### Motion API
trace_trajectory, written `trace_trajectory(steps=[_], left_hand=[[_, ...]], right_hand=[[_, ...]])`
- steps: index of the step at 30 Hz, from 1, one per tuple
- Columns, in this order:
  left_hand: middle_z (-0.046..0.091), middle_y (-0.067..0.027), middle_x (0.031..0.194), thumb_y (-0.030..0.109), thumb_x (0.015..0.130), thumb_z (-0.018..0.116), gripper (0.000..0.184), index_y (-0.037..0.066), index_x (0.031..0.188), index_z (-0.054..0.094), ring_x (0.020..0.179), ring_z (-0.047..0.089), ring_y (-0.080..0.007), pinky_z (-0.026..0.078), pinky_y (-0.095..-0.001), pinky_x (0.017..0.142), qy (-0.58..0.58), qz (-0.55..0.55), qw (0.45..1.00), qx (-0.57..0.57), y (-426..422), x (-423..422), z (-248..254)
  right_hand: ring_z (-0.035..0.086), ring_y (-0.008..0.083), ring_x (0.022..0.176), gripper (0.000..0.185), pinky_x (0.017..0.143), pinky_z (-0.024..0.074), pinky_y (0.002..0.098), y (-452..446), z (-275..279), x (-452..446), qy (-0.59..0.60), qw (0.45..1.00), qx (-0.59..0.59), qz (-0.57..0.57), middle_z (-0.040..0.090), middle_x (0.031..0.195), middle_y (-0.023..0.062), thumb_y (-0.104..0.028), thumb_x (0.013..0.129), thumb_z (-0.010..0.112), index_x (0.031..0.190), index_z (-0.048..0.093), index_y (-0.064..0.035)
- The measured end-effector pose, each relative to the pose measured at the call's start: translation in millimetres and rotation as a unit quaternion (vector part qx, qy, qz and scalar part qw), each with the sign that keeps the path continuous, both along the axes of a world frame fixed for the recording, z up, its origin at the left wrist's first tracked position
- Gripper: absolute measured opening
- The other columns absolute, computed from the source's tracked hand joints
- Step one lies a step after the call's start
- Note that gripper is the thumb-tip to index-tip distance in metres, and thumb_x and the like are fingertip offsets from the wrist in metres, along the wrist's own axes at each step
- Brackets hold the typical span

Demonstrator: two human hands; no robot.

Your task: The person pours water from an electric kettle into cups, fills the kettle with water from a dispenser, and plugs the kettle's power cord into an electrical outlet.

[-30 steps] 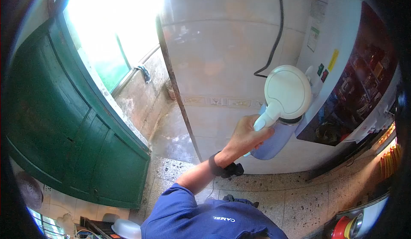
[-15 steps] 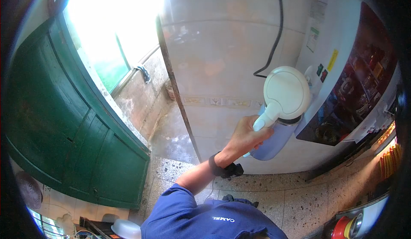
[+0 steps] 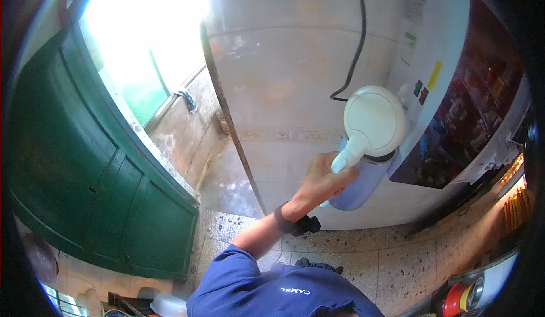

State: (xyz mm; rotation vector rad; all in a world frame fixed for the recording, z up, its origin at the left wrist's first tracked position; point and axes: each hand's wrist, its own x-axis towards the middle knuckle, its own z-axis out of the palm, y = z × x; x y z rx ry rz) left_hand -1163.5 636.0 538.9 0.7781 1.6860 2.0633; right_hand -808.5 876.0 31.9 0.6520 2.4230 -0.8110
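Note:
My left hand [image 3: 325,179], with a dark band on its wrist, is closed around the handle of an electric kettle [image 3: 363,185]. The kettle has a pale blue body and a round, cream-coloured lid [image 3: 375,120]. Its lid stands raised, and a dark rim shows below it. The kettle is held up close to the side of a white appliance [image 3: 428,38] that has a glossy dark red front. Part of a pale fitting on that side shows behind the lid; whether the kettle touches it I cannot tell. My right hand is out of view.
A green door [image 3: 102,175] stands on the left beside a bright doorway. A black cable [image 3: 359,44] runs down the tiled wall. Red and yellow items [image 3: 458,299] sit at the lower right, and a white bowl [image 3: 168,304] at the lower left.
The whole view has shifted slightly. My left hand keeps its hold on the kettle, which stays beside the white appliance with its lid raised.

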Motion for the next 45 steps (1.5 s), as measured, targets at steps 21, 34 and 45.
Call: trace_trajectory(steps=[21,34,45], left_hand=[[0.055,-0.0005,0.060,0.018,0.079,0.066,0.018,0.001,0.081,0.061,0.048,0.051,-0.0067,0.039,-0.0226,0.043,0.014,0.016,1.000,0.006,-1,2,0],[0.059,0.0000,0.067,0.019,0.083,0.068,0.020,0.001,0.089,0.064,0.053,0.055,-0.0058,0.041,-0.0207,0.043,0.004,0.018,1.000,0.019,-4,1,-13],[0.053,-0.0006,0.055,0.013,0.079,0.063,0.012,0.001,0.078,0.061,0.042,0.047,-0.0079,0.044,-0.0240,0.046,0.035,0.070,0.997,0.009,-5,0,-13]], right_hand=[[0.060,0.0228,0.063,0.020,0.053,0.0455,0.0391,-12,-1,15,0.009,1.000,-0.012,-0.018,0.057,0.070,0.0066,-0.025,0.082,0.049,0.078,0.058,-0.0078],[0.059,0.0229,0.061,0.018,0.051,0.0440,0.0391,-20,-5,51,0.082,0.996,-0.023,-0.028,0.055,0.069,0.0057,-0.023,0.082,0.048,0.078,0.057,-0.0077],[0.046,0.0176,0.057,0.020,0.049,0.0412,0.0343,-28,-72,115,0.309,0.899,-0.295,-0.092,0.037,0.067,0.0006,-0.031,0.087,0.046,0.078,0.043,-0.0135]])
